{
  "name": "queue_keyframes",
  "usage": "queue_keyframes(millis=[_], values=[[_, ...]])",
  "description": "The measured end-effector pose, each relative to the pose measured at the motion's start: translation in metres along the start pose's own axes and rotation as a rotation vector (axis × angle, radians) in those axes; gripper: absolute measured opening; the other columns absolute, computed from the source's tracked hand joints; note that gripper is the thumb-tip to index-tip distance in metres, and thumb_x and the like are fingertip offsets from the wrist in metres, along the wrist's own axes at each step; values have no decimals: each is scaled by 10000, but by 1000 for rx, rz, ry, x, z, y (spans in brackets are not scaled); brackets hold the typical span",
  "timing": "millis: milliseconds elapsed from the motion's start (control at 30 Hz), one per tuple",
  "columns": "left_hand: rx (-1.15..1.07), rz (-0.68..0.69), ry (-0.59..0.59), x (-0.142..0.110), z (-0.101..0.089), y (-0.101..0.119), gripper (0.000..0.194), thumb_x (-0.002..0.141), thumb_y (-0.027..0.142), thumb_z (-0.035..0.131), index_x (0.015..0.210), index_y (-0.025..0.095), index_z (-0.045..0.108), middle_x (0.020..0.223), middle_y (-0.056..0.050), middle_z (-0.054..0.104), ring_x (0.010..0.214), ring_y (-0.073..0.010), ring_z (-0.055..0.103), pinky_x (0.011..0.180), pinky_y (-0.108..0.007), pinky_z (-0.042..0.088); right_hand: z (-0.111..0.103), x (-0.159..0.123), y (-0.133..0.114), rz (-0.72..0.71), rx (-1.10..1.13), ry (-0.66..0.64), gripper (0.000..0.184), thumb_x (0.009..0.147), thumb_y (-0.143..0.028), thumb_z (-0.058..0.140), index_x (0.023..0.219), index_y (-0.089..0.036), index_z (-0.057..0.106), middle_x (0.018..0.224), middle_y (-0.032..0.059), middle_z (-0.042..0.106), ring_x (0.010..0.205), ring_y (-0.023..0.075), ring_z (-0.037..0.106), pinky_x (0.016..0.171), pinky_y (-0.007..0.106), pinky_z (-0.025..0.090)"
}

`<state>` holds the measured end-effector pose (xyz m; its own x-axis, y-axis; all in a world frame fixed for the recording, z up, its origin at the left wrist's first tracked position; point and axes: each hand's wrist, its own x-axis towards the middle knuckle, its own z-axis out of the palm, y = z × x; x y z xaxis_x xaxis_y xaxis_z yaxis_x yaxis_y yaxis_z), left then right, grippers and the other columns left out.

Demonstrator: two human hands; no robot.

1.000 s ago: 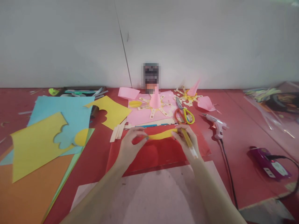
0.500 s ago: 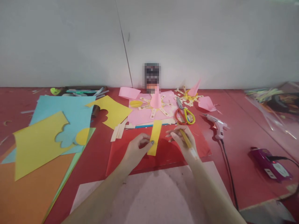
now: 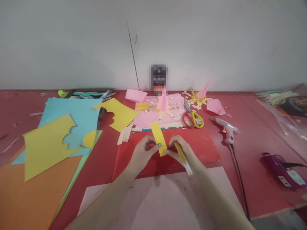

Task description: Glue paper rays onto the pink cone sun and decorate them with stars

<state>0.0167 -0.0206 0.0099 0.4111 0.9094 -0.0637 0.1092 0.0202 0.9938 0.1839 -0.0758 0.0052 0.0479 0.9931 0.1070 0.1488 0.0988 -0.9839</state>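
Observation:
Between the thumb and fingers of my left hand [image 3: 141,155] is a yellow paper strip [image 3: 157,135], tilted with its top leaning left. My right hand [image 3: 188,150] is closed around a golden-yellow pen [image 3: 181,153] with a clear end pointing down toward me. Its thumb tip reaches the strip's lower right edge. Both hands are above a red sheet [image 3: 196,145]. Beyond them, a pink paper cone [image 3: 162,103] stands amid star-printed strips [image 3: 171,114] laid out like rays on pink paper.
Scissors [image 3: 193,116] lie right of the cone. A hot glue gun [image 3: 227,129] and a purple power strip [image 3: 285,171] are farther right. Cut yellow paper [image 3: 48,143], blue paper [image 3: 72,107] and orange paper [image 3: 43,195] cover the left side. A second pink cone [image 3: 203,91] stands at the back.
The yellow strip was stretched sideways between both hands, then turned upright in my left hand. It now leans left, and my right hand has moved back in to its lower edge.

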Motion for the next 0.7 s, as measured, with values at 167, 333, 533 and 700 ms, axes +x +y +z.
queue_keyframes(millis=[167,333,533,700], values=[[-24,15,54,2,0,0,257,732,294,625,961,209,543,912,-19,649,853,-157,615,753,-301,503,-8,-2,-1,71,25,-116,203,735,-306,639,832,-220,484,756,-27,516,678,114,548,652,267,490],[55,-68,225,1,-4,4,293,723,393,623,931,188,604,910,-39,667,857,-201,629,723,-318,517,-12,-2,3,48,-35,-159,177,748,-313,629,831,-215,507,775,-12,538,681,112,552,640,257,489],[222,-62,285,0,-8,4,271,767,451,566,836,198,636,788,-12,649,716,-160,607,674,-281,503,-24,6,5,-24,-63,241,232,712,-347,672,778,-214,494,716,-14,540,648,117,551,593,246,490],[293,31,193,-5,-3,-2,229,810,393,527,948,242,629,927,-23,652,854,-168,604,770,-301,498,-36,10,10,-4,-38,453,237,699,-354,676,769,-226,490,661,-32,517,569,112,508,488,239,459]])
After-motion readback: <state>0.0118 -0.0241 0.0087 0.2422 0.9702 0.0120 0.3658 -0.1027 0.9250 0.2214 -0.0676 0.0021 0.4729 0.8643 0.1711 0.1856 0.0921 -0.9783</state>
